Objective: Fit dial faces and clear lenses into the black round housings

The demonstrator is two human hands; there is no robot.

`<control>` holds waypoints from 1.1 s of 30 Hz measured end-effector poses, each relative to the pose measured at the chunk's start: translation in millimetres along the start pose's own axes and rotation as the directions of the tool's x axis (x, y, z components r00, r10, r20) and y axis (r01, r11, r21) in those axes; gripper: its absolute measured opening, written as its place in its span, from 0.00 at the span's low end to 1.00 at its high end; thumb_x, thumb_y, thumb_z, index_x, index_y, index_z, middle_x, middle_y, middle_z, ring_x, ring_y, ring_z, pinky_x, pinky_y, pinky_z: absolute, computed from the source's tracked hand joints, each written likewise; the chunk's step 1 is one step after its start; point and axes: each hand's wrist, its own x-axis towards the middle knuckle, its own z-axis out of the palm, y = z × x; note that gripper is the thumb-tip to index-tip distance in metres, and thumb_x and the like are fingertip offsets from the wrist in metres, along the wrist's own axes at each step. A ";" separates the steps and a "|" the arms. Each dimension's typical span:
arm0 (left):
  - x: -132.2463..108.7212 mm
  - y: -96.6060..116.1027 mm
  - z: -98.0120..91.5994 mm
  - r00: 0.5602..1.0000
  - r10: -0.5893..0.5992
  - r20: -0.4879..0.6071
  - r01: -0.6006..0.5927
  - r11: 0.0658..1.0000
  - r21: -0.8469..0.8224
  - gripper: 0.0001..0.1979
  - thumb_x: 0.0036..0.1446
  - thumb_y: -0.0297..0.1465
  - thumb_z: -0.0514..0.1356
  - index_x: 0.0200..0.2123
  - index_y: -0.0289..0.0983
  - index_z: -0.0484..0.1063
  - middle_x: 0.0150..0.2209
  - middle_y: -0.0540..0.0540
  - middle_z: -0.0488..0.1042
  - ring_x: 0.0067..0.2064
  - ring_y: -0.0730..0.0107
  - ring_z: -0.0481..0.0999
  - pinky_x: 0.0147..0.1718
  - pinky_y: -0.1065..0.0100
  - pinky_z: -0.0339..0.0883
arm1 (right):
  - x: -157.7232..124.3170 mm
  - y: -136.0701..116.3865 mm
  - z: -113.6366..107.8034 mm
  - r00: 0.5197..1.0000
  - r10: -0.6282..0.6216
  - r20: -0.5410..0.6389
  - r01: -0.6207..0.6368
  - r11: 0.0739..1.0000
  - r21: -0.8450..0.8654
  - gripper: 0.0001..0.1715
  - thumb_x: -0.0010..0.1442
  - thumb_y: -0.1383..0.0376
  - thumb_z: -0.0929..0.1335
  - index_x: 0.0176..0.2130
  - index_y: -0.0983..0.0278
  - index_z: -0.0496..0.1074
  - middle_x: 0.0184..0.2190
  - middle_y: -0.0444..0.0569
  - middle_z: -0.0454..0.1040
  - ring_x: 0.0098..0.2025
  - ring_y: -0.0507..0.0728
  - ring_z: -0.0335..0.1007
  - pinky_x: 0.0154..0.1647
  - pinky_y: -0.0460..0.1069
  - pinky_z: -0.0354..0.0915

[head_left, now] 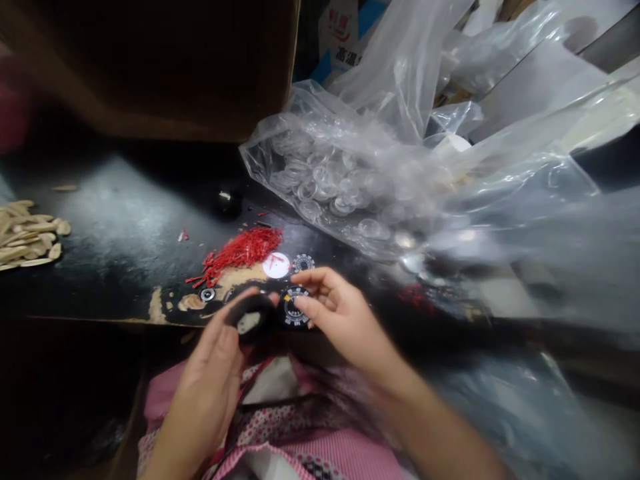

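My left hand [220, 363] is wrapped round a black round part [250, 319] with a pale patch in its middle. Just right of it, my right hand [333, 310] pinches a black dial [296, 312] with white markings and a small yellow mark, thumb on its face. Beyond the hands lie a white disc [276, 265] with a red piece on it and another black dial [303, 264]. A heap of thin red pointers [240, 252] is spread behind my left hand. A small ring-shaped part [207, 294] sits near the worn table edge.
An open clear plastic bag [340, 180] holds several clear round discs at the back right. A large brown box [190, 127] stands at the back left. At the far left is a pile of pale flat pieces [30, 233]. The black tabletop [120, 247] has worn patches.
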 end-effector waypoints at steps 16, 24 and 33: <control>0.4 -10.6 16.3 0.996 -0.081 -0.023 0.083 0.989 0.121 0.21 0.55 0.41 0.64 0.53 0.50 0.74 0.62 0.51 0.70 0.64 0.59 0.64 0.62 0.62 0.58 | 2.2 -14.4 11.1 0.920 -0.388 0.055 0.376 0.834 -0.404 0.07 0.61 0.72 0.67 0.38 0.63 0.74 0.37 0.44 0.74 0.39 0.50 0.70 0.41 0.45 0.64; 7.4 -16.1 2.6 0.992 -0.040 0.116 0.007 0.962 0.274 0.20 0.60 0.39 0.60 0.56 0.54 0.71 0.62 0.53 0.69 0.63 0.60 0.65 0.58 0.63 0.63 | 4.9 -17.7 6.2 0.991 -0.136 0.013 0.135 0.957 -0.257 0.04 0.59 0.69 0.68 0.33 0.62 0.67 0.30 0.40 0.71 0.31 0.49 0.68 0.33 0.45 0.63; 6.4 -8.9 1.4 0.984 -0.019 0.178 -0.062 0.896 0.439 0.22 0.59 0.42 0.61 0.56 0.47 0.72 0.60 0.49 0.72 0.61 0.62 0.68 0.60 0.64 0.60 | 4.5 -18.7 1.9 0.997 -0.035 0.071 0.051 0.968 -0.244 0.06 0.58 0.67 0.68 0.31 0.62 0.65 0.28 0.40 0.68 0.29 0.50 0.64 0.31 0.46 0.61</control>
